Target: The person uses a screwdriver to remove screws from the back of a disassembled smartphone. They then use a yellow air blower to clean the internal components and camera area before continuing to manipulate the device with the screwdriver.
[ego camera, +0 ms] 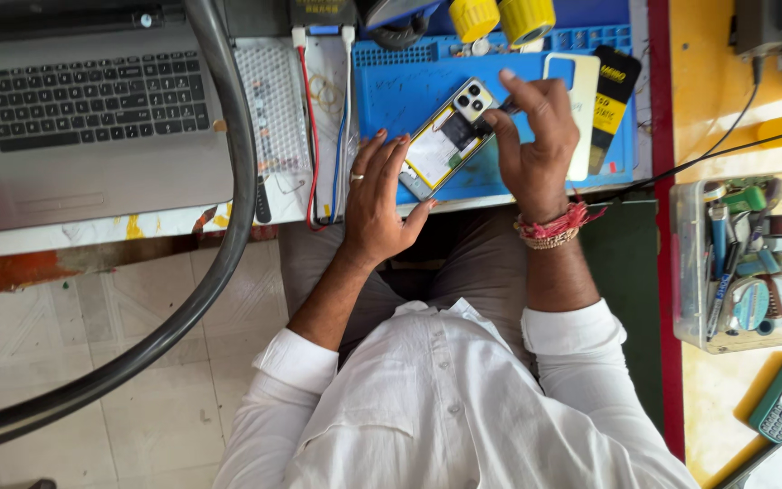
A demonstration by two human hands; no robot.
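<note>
Pale tiled floor (138, 362) lies below a yellow, paint-stained workbench (708, 81).

The picture is bright, with soft daylight and only faint shadows. The white shirt (445, 407) looks very bright, almost washed out. Far from the shirt, at the edges, the black hose (219, 226) bends round. Most things look sharp.

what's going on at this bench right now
A person in a white shirt works on an opened phone lying back-up on a blue mat. The left hand steadies its lower end, while the right hand works at the camera end with pinched fingertips. A laptop sits to the left, a clear box of tools to the right.
</note>
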